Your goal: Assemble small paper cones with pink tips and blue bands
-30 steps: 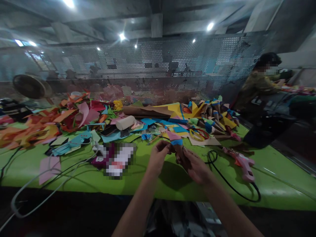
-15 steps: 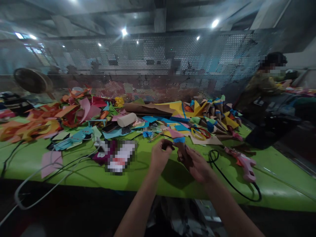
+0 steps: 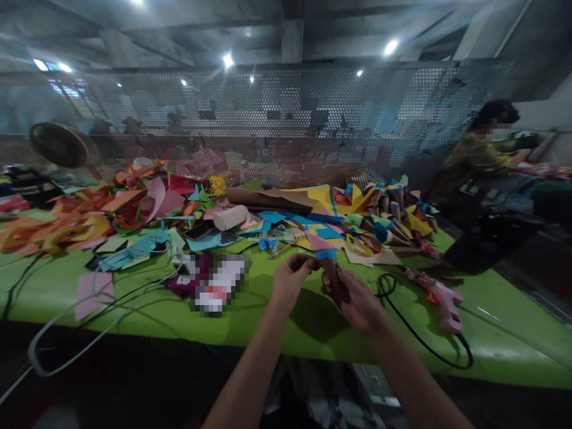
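Observation:
My right hand (image 3: 357, 301) is wrapped round a brown paper cone (image 3: 330, 269) with a blue band and a pink piece at its top. The cone leans up and to the left above the green table (image 3: 263, 322), and its lower part is hidden in my palm. Just left of the cone's band, my left hand (image 3: 289, 279) has its thumb and fingertips pinched together. Whether anything is between them is too small to make out. To the right lies a pink glue gun (image 3: 444, 304) with a black cord. Scissors (image 3: 364, 243) with yellow and red handles rest beyond my hands.
Several similar cones (image 3: 393, 205) are piled at the back right. Coloured paper scraps (image 3: 152, 199) heap along the back left. A blurred-out phone (image 3: 221, 286) lies left of my hands beside a purple power strip (image 3: 190, 280) with cables. A person (image 3: 473, 155) stands at the far right.
My left thumb and fingers have closed from a loose curl into a pinch beside the cone's band. The right hand keeps hold of the cone almost unmoved.

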`<action>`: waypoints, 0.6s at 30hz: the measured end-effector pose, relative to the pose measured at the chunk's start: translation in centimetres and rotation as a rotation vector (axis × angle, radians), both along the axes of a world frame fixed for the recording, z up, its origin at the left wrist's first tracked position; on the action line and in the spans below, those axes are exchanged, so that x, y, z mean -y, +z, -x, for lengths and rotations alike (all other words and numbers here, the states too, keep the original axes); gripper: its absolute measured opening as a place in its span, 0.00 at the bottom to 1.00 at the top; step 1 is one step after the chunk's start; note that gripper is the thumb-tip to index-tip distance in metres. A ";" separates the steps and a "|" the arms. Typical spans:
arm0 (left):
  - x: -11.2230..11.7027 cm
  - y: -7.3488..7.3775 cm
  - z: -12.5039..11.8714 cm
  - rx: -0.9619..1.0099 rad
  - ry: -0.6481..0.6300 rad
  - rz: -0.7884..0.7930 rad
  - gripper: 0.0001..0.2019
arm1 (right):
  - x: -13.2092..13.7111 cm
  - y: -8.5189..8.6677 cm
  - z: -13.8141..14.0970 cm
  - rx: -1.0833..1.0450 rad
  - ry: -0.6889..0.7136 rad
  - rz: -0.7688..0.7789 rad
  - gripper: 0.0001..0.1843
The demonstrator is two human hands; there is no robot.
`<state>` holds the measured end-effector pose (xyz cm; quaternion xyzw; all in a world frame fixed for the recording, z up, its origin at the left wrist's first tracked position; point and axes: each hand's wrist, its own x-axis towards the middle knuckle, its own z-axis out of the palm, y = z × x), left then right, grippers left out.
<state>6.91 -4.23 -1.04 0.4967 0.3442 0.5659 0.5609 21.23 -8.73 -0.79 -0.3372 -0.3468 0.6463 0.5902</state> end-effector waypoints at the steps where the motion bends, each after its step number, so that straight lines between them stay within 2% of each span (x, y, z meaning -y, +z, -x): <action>1: 0.0 -0.1 0.0 -0.010 -0.004 -0.008 0.10 | 0.0 0.0 0.0 0.011 -0.005 -0.004 0.17; 6: -0.2 -0.2 0.3 -0.075 0.004 -0.048 0.09 | 0.0 -0.1 0.1 0.064 -0.036 -0.025 0.17; 13: -0.3 -0.4 0.7 -0.283 0.008 -0.126 0.08 | -0.1 -0.7 0.0 0.168 -0.099 -0.036 0.19; 18: -0.2 -0.2 1.0 -0.285 -0.012 -0.102 0.07 | -0.3 -1.6 -0.3 0.262 -0.126 -0.067 0.17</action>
